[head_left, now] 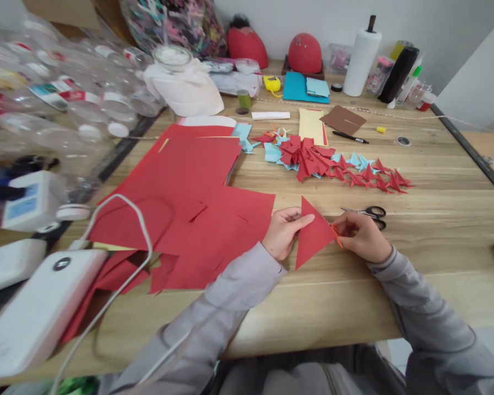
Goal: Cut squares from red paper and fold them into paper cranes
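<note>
A folded red paper triangle (314,233) is pinched along its left side by my left hand (286,230), the thumb lying on top. My right hand (363,236) closes round a small orange tool (336,236) that meets the triangle's right corner; its kind is mostly hidden by the fingers. Just behind that hand lie black-handled scissors (374,213). Left of the triangle, red paper sheets (177,186) overlap in a wide pile. Beyond it, folded red paper pieces (300,156) and light blue ones (360,161) are bunched in a long row.
A white power bank (41,307) with a looped white cable (142,219) sits at the near left. Plastic bottles (82,104) crowd the left side. Farther back are a black pen (349,137), brown paper (344,119), a yellow tape measure (272,83) and a white bottle (361,63).
</note>
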### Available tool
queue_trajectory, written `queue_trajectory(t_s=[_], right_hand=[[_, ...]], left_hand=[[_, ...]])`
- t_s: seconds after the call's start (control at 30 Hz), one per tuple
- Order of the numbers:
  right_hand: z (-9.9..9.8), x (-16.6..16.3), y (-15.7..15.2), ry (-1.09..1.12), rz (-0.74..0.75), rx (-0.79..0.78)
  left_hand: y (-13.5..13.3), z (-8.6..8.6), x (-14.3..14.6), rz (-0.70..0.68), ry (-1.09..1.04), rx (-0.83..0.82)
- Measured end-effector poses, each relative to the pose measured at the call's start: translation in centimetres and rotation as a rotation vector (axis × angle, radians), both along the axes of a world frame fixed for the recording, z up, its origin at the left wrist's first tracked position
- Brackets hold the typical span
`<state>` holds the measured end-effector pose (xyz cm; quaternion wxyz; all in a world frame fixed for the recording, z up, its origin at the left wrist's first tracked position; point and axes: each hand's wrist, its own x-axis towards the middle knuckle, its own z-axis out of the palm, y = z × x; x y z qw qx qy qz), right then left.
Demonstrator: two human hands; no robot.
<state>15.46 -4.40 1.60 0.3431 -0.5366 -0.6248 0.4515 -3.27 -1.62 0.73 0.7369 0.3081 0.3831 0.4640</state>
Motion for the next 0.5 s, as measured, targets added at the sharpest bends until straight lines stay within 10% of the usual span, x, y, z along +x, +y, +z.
queue_trajectory(t_s=[0.5], right_hand=[[-0.08,-0.10,0.21,0.127,-0.097,-0.074]], left_hand=[[-0.05,-0.09,0.03,0.008,0.008,0.007]])
